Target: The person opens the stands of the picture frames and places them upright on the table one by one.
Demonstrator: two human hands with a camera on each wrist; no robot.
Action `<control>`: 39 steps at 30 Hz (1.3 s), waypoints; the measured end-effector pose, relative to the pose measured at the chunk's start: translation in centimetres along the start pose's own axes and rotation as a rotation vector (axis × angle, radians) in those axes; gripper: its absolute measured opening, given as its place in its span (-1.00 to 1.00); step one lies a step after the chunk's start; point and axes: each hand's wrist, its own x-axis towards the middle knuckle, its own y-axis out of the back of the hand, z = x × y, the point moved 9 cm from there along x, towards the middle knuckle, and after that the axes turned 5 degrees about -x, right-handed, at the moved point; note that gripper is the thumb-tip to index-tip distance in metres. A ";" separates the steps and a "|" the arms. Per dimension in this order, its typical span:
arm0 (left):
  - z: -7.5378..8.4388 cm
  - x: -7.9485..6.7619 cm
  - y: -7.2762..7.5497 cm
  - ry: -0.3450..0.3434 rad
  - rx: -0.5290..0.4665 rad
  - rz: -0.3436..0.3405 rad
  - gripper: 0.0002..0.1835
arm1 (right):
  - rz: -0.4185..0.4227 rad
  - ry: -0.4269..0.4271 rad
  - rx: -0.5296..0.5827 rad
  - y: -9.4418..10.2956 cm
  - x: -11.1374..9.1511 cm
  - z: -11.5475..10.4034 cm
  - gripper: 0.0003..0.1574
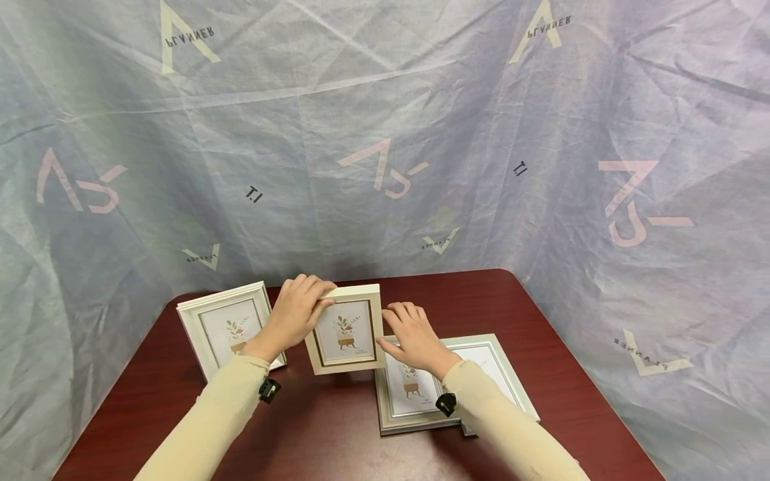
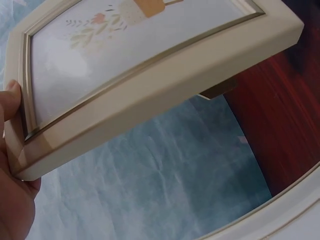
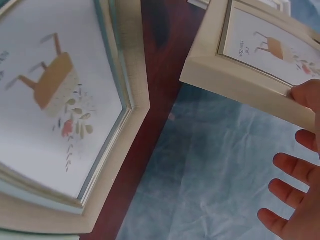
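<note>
A cream picture frame (image 1: 345, 334) with a gold inner edge and a plant print is held up over the table, its face toward me. My left hand (image 1: 295, 310) grips it at the upper left corner, thumb on the front in the left wrist view. By its right side is my right hand (image 1: 415, 334). In the right wrist view, the right thumb (image 3: 306, 92) rests at the frame's front edge while the other fingers (image 3: 287, 192) extend apart from it, holding nothing. A stand leg (image 2: 220, 89) shows behind the frame.
On the left, white picture frames (image 1: 207, 314) stand close together, tilted. A silver-edged picture frame (image 1: 415, 424) lies at the right, overlapping another pale frame (image 1: 511, 367) beneath my right forearm. Grey printed cloth (image 1: 385, 100) hangs behind the dark red table (image 1: 325, 434).
</note>
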 end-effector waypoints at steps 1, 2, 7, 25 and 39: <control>-0.3 0.0 0.0 0.008 0.007 0.001 -0.71 | -0.016 -0.011 0.004 -0.3 0.2 0.1 -0.44; -0.6 0.0 0.0 0.015 0.009 0.002 -0.72 | -0.032 -0.019 -0.001 -0.6 0.5 0.2 -0.44; -2.2 -0.1 -0.1 0.081 0.022 -0.024 -0.73 | -0.063 -0.056 0.001 -1.9 1.9 0.4 -0.42; -7.5 -1.7 -2.0 0.285 0.009 -0.209 -0.73 | -0.215 -0.143 -0.029 -7.0 4.6 0.1 -0.38; -9.3 -3.2 -4.0 0.321 -0.005 -0.249 -0.73 | -0.283 -0.190 -0.019 -9.3 4.2 0.3 -0.37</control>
